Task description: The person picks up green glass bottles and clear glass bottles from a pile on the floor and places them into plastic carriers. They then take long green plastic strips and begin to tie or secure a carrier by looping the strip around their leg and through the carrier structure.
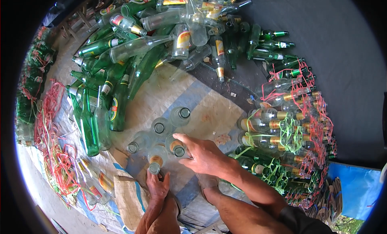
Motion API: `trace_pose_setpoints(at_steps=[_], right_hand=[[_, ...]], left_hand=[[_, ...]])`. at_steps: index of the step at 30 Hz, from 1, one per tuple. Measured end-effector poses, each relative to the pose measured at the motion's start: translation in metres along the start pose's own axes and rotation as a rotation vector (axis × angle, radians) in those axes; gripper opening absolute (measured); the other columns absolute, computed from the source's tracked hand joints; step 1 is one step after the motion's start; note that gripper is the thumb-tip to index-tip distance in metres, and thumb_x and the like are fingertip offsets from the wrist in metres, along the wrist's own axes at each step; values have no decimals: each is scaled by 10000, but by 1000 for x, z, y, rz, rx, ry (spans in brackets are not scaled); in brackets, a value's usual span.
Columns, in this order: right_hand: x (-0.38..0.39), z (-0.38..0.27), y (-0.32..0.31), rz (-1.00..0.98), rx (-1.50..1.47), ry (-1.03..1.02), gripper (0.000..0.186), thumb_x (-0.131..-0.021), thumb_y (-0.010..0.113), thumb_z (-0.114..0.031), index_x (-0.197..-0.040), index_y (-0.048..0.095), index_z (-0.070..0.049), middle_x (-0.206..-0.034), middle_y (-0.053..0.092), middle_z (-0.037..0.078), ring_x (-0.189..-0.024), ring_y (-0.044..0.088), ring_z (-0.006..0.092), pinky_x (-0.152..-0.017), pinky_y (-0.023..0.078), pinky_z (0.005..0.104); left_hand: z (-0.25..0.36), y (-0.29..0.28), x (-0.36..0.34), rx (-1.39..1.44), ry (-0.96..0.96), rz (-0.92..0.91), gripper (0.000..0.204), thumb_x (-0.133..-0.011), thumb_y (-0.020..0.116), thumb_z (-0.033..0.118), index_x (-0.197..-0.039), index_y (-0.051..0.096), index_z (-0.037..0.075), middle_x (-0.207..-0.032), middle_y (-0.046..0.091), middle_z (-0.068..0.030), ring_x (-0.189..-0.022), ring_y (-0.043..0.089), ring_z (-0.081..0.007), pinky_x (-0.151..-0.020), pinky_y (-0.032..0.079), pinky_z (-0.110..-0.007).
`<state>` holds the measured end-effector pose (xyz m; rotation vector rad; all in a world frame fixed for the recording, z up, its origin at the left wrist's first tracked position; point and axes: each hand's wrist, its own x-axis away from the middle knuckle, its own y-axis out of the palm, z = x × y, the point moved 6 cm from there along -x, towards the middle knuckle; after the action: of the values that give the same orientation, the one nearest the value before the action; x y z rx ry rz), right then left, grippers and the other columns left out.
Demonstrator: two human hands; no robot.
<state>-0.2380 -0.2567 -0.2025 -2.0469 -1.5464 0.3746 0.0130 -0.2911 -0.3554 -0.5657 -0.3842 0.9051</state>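
Several clear glass bottles stand upright in a small cluster on the sheet in front of me. My right hand point(203, 153) reaches in from the right, its thumb and forefinger around the neck of one clear bottle point(176, 147) with a gold band. At the near side of the cluster, my left hand point(157, 187) has its fingers curled at the neck of another gold-banded bottle point(156, 156). Three more clear bottles stand close by: a left one point(139, 142), a middle one point(160, 127) and a far one point(179, 117).
A heap of loose green and clear bottles point(141, 48) lies at the far left. To the right are bottles bundled with pink and green string point(292, 133). Tangled pink string point(52, 137) lies left, beside other bottles. A folded woven sack point(128, 201) is near my left arm.
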Motion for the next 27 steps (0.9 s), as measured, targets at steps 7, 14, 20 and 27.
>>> trace_pose_setpoints(at_steps=[7, 14, 20, 27], right_hand=[[-1, 15, -40, -37, 173, 117, 456, -895, 719, -77, -1339, 617, -61, -973, 736, 205, -841, 742, 369, -740, 582, 459], [-48, 26, -102, 175, 219, 168, 258, -931, 760, -201, -1116, 707, -30, -904, 722, 158, -806, 718, 279, -724, 575, 408], [-120, 57, -149, 430, 244, 29, 301, -891, 803, -221, -1095, 718, -16, -841, 692, 127, -744, 673, 240, -675, 545, 384], [-215, 61, -200, 571, 315, -68, 405, -836, 835, -316, -1100, 744, -22, -929, 708, 148, -828, 715, 288, -770, 576, 412]], left_hand=[[10, -2, -5, 20, 59, 12, 397, -778, 845, 82, -1088, 610, 5, -882, 521, -96, -697, 539, -253, -618, 471, -361], [-2, 1, 0, -14, 16, -17, 352, -795, 836, 90, -1065, 630, -1, -892, 542, -125, -723, 581, -287, -635, 496, -383], [-7, 5, 0, 16, 1, -38, 311, -798, 820, 90, -1047, 648, 18, -933, 576, -155, -789, 620, -372, -689, 516, -430], [-13, 4, 2, -27, -33, -62, 310, -782, 797, 99, -1022, 617, 24, -932, 570, -184, -819, 612, -435, -700, 512, -492]])
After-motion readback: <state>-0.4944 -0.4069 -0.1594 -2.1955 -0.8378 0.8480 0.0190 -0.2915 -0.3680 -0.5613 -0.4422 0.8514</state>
